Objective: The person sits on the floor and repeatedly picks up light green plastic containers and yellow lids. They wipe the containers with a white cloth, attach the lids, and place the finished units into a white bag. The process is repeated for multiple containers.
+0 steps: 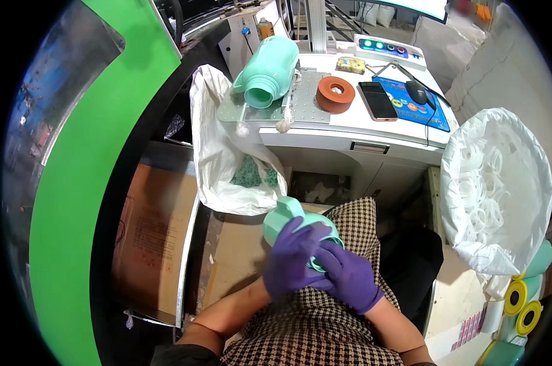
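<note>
On my lap lies a mint-green plastic jug shell [280, 218] with a handle, its open rim turned toward me. My right hand [352, 277], in a purple glove, is closed on the rim from the right. My left hand [294, 253], gloved the same, lies over the body and rim with its fingers curled; it is partly blurred, and any small thing under it is hidden. A second mint-green jug shell [276, 64] rests on its side on the dotted metal plate [315, 107], its mouth facing me.
A white sack [218, 165] with green scraps hangs below the plate. On the desk are brown tape [336, 94], a phone [378, 100], a mouse [417, 91] and a button box [390, 51]. At right stands a lined bin [526, 183] of clear rings beside yellow-rimmed green pieces [528, 317].
</note>
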Demonstrator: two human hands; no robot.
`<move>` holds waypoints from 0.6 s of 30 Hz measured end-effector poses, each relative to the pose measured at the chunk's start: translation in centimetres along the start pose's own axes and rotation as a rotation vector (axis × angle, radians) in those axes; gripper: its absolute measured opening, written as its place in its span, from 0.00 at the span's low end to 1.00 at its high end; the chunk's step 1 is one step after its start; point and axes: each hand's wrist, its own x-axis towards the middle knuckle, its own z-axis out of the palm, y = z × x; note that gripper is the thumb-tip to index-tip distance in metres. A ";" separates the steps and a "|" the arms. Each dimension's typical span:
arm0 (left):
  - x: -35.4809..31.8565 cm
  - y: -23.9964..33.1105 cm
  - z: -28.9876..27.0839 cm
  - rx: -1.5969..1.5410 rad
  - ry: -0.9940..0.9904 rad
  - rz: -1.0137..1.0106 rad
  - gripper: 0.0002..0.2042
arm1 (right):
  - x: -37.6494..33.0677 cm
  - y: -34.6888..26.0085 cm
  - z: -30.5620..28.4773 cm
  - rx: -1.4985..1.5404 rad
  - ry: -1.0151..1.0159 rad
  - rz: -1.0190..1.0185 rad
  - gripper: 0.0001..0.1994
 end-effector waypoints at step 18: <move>0.1 1.0 0.9 0.193 -0.030 0.283 0.39 | -3.0 -0.1 -2.0 0.166 -0.025 0.164 0.09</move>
